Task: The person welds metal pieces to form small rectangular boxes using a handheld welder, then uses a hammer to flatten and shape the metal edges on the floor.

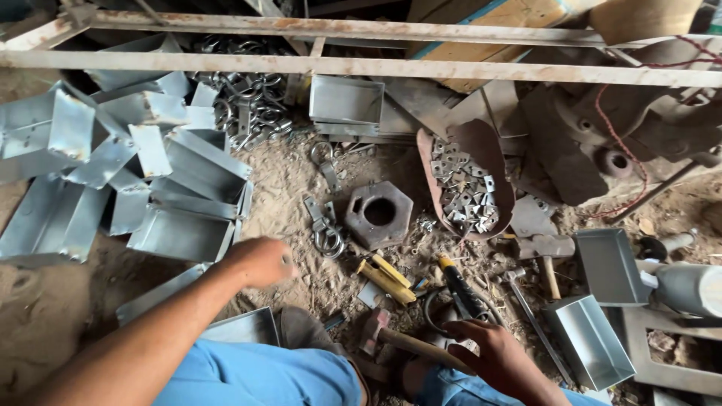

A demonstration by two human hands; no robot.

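On the near dirt floor, right hand (500, 357) grips hammer (391, 338) handle; left hand (259, 262), loosely closed and holding nothing visible, hovers beside folded sheet-metal channels (184, 233)

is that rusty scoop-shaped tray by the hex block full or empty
Partly full: the rusty tray holds a heap of small square metal plates, with its upper part bare.

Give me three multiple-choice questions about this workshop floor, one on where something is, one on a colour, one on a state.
1. The hexagonal metal block lies:
A. on the sandy floor
B. in the scoop of small plates
C. on the top rail

2. The trousers are:
A. red
B. blue
C. black

3. The left hand is:
A. flat and open
B. closed in a fist
C. gripping a hammer

Answers: 1 A, it sits in dirt left of the rusty scoop. 2 B, light blue fabric. 3 B, fingers curled; nothing visibly protrudes.
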